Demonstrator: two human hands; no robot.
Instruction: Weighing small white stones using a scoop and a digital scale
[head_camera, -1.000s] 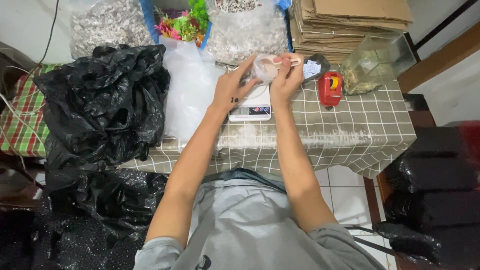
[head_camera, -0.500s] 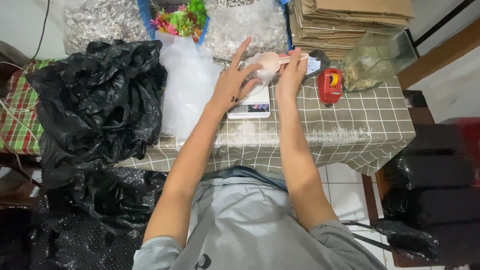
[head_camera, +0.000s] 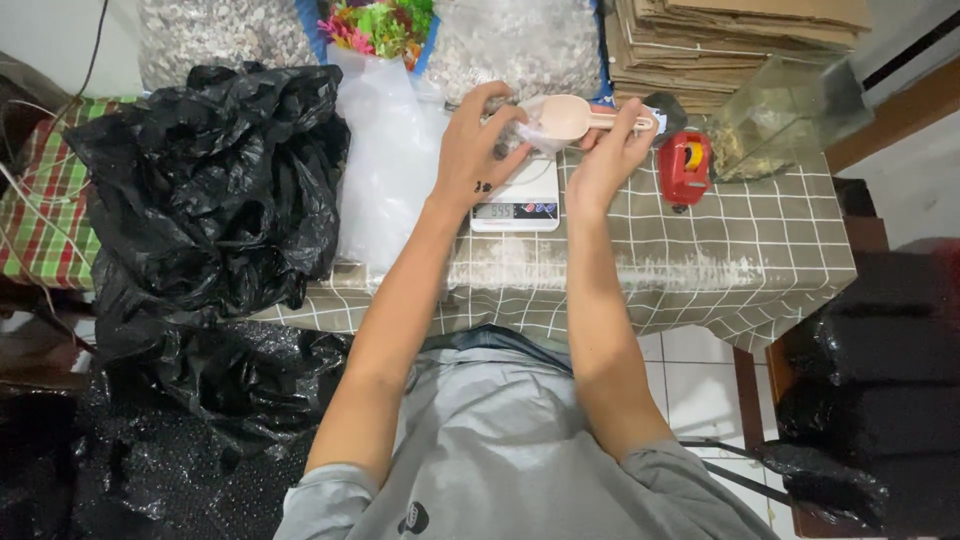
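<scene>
My right hand (head_camera: 612, 152) grips the handle of a pale pink plastic scoop (head_camera: 566, 117), held level above a small white digital scale (head_camera: 520, 196) on the checked tablecloth. My left hand (head_camera: 478, 148) is closed on a small clear plastic bag (head_camera: 522, 135) right beside the scoop's bowl, over the scale's platform. What lies in the bag and the scoop is hidden by my fingers. The scale's display faces me.
A big crumpled black plastic bag (head_camera: 205, 185) covers the table's left and spills to the floor. Clear bags of pale gravel (head_camera: 520, 45), colourful plastic plants (head_camera: 380, 25), flat cardboard (head_camera: 740, 35), a glass tank (head_camera: 790, 115) and a red tape dispenser (head_camera: 685, 165) line the back. Black sacks (head_camera: 880, 390) stand at right.
My left fingers, spread before, have closed on the small bag. Both hands with the scoop have stayed over the scale.
</scene>
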